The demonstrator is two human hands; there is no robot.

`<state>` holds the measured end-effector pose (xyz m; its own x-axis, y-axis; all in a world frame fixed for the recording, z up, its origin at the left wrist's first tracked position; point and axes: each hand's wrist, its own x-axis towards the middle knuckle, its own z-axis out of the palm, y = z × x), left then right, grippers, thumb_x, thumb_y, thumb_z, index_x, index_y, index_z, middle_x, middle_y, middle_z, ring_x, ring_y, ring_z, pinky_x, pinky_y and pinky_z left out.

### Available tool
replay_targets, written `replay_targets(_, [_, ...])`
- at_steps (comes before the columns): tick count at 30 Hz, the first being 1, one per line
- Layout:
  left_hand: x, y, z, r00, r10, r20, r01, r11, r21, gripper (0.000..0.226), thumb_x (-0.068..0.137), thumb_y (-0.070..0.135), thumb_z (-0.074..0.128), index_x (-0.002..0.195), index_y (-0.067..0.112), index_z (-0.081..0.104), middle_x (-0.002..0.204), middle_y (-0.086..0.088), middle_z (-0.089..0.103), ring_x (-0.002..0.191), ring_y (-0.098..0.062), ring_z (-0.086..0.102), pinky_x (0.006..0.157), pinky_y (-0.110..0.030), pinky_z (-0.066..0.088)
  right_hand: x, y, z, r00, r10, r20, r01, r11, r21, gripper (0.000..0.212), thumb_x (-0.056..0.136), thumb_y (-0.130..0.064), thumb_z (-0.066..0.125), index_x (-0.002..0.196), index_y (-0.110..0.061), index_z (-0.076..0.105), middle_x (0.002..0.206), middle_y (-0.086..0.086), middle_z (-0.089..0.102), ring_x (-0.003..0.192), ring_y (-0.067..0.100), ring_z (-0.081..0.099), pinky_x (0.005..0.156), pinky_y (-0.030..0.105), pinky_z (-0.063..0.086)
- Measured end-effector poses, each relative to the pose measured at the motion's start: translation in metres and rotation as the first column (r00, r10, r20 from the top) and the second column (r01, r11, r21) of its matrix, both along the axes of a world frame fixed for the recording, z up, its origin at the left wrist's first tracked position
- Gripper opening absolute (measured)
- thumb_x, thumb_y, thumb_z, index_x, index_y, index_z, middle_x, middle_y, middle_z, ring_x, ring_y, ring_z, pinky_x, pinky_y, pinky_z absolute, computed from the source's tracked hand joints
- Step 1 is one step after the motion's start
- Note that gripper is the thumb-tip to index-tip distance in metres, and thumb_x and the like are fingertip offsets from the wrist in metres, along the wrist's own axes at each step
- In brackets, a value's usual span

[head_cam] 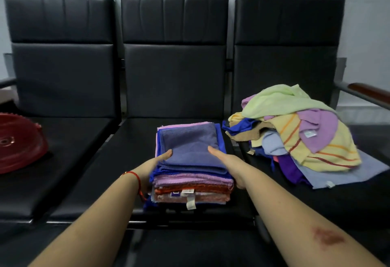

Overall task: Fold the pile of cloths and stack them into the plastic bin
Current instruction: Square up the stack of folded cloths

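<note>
Head view: folded stack [191, 169] on the middle seat [105, 161] of a black three-seat bench, purple-blue cloth on top, lilac, orange and blue layers beneath, a white tag hanging at the near edge. Left hand [157, 166] clasping the stack's left side, thumb lying across the top cloth, remaining fingers hidden down the side. Right hand [226, 166] mirroring it on the right side, thumb on top, fingers tucked out of sight under or against the layers. Probably gripped from both flanks to keep the layers square and lift them as one block.

Unfolded pile [295, 131] heaped on the right seat, just beside the stack, pale green and striped yellow cloths uppermost: plenty left to fold. Red plastic bin [19, 144] well apart on the left seat, apparently tipped on its side; nothing visibly in it yet.
</note>
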<state>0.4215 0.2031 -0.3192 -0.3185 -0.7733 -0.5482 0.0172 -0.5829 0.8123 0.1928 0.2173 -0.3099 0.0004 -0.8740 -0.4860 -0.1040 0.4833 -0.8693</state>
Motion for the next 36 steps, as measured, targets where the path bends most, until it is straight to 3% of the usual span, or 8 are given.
replay_targets(4, [-0.001, 0.024, 0.009, 0.999, -0.043, 0.028, 0.042, 0.998, 0.047, 0.063, 0.08, 0.058, 0.06, 0.112, 0.003, 0.062, 0.103, -0.023, 0.069, 0.083, -0.033, 0.069, 0.076, -0.039, 0.058, -0.006, 0.023, 0.009, 0.994, -0.013, 0.111, 0.003, 0.996, 0.085, 0.057, 0.074, -0.058, 0.069, 0.113, -0.016, 0.064, 0.101, 0.015, 0.072, 0.088, 0.03, 0.069, 0.075, 0.033, 0.055])
replay_targets(9, [0.003, 0.029, 0.017, 0.994, -0.089, 0.061, 0.084, 0.993, 0.083, 0.08, 0.073, 0.065, 0.064, 0.124, 0.004, 0.057, 0.119, -0.023, 0.063, 0.109, -0.036, 0.06, 0.101, -0.045, 0.045, -0.01, 0.033, 0.011, 0.985, -0.025, 0.172, -0.006, 0.985, 0.173, 0.079, 0.055, -0.062, 0.079, 0.118, -0.018, 0.06, 0.102, 0.017, 0.072, 0.097, 0.033, 0.068, 0.09, 0.042, 0.052])
replay_targets(13, [0.003, 0.023, 0.017, 0.994, -0.098, 0.05, 0.094, 0.992, 0.081, 0.072, 0.074, 0.063, 0.06, 0.11, 0.001, 0.06, 0.101, -0.022, 0.069, 0.08, -0.031, 0.069, 0.076, -0.037, 0.057, -0.01, 0.03, 0.012, 0.976, -0.015, 0.219, -0.035, 0.974, 0.224, 0.096, 0.043, -0.065, 0.085, 0.121, -0.014, 0.061, 0.11, 0.019, 0.069, 0.104, 0.035, 0.066, 0.096, 0.045, 0.049])
replay_targets(19, [-0.001, 0.008, 0.023, 0.993, -0.106, 0.047, 0.103, 0.993, 0.056, 0.066, 0.072, 0.062, 0.057, 0.1, 0.003, 0.06, 0.081, -0.019, 0.071, 0.064, -0.027, 0.069, 0.063, -0.033, 0.057, -0.011, 0.01, 0.006, 0.959, -0.003, 0.284, -0.073, 0.963, 0.258, 0.099, 0.045, -0.066, 0.084, 0.123, -0.011, 0.06, 0.114, 0.02, 0.067, 0.106, 0.035, 0.065, 0.097, 0.048, 0.047])
replay_targets(24, [-0.003, -0.027, 0.012, 1.0, -0.02, -0.012, 0.02, 1.0, -0.002, 0.072, 0.062, 0.061, 0.065, 0.11, 0.007, 0.061, 0.086, -0.02, 0.071, 0.07, -0.03, 0.069, 0.074, -0.039, 0.052, -0.006, -0.017, 0.007, 0.948, -0.032, 0.315, -0.033, 0.98, 0.198, 0.087, 0.055, -0.065, 0.078, 0.121, -0.011, 0.061, 0.109, 0.02, 0.069, 0.101, 0.035, 0.066, 0.095, 0.048, 0.049])
replay_targets(29, [-0.006, -0.083, 0.007, 1.0, 0.01, -0.022, -0.012, 0.995, -0.101, 0.107, 0.005, 0.061, 0.087, 0.097, 0.013, 0.064, 0.073, -0.013, 0.072, 0.059, -0.024, 0.069, 0.058, -0.03, 0.053, -0.009, -0.07, 0.005, 0.946, -0.03, 0.323, -0.037, 0.979, 0.201, 0.087, 0.056, -0.067, 0.077, 0.121, -0.013, 0.059, 0.11, 0.021, 0.069, 0.102, 0.036, 0.066, 0.095, 0.05, 0.049])
replay_targets(34, [-0.014, -0.142, -0.004, 0.992, 0.035, -0.122, -0.061, 0.975, -0.215, 0.067, 0.021, 0.064, 0.083, 0.069, 0.018, 0.075, 0.061, -0.004, 0.071, 0.052, -0.016, 0.067, 0.045, -0.021, 0.05, -0.006, -0.148, -0.002, 0.951, -0.04, 0.307, -0.012, 0.986, 0.164, 0.083, 0.056, -0.065, 0.076, 0.119, -0.013, 0.06, 0.107, 0.02, 0.07, 0.1, 0.037, 0.066, 0.094, 0.051, 0.049])
replay_targets(36, [-0.02, -0.177, -0.007, 0.986, 0.131, -0.108, -0.152, 0.965, -0.214, 0.062, 0.037, 0.063, 0.081, 0.076, 0.014, 0.074, 0.052, -0.002, 0.067, 0.05, -0.012, 0.065, 0.041, -0.016, 0.047, -0.004, -0.179, -0.004, 0.945, -0.032, 0.326, -0.017, 0.989, 0.147, 0.079, 0.059, -0.066, 0.074, 0.116, -0.012, 0.063, 0.106, 0.019, 0.07, 0.096, 0.036, 0.067, 0.091, 0.05, 0.05])
